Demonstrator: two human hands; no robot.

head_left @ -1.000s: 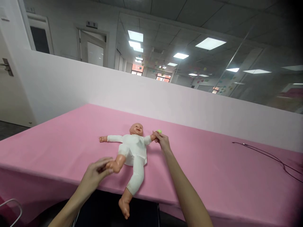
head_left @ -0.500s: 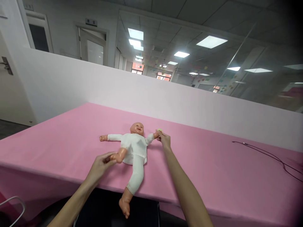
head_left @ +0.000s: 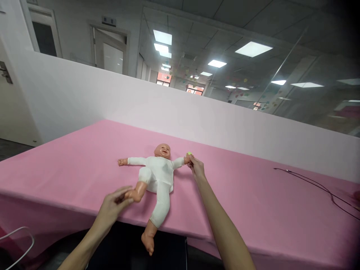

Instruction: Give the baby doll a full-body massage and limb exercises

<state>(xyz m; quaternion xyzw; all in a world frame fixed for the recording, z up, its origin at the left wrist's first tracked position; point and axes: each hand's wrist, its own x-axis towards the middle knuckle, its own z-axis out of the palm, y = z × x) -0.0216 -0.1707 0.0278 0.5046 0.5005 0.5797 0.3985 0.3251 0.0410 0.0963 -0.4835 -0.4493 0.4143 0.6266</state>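
Observation:
A baby doll [head_left: 160, 168] in a white cloth suit lies face up on the pink-covered table [head_left: 239, 202], its head toward the wall. My left hand [head_left: 114, 204] grips the doll's foot at the left, and that leg is bent at the knee. The other leg stretches over the table's front edge. My right hand [head_left: 196, 165] is closed on the doll's hand at the right. A small yellow-green thing [head_left: 189, 153] shows just above my right fingertips. The doll's other arm reaches out to the left, untouched.
A thin black cable [head_left: 309, 181] lies on the table at the right. Behind the table stands a low white wall [head_left: 168, 108] with glass above it. A white cable [head_left: 30, 240] loops at the lower left.
My left hand has moved down and to the left with the doll's foot, and that leg is less folded. My right hand has barely shifted and still holds the doll's hand.

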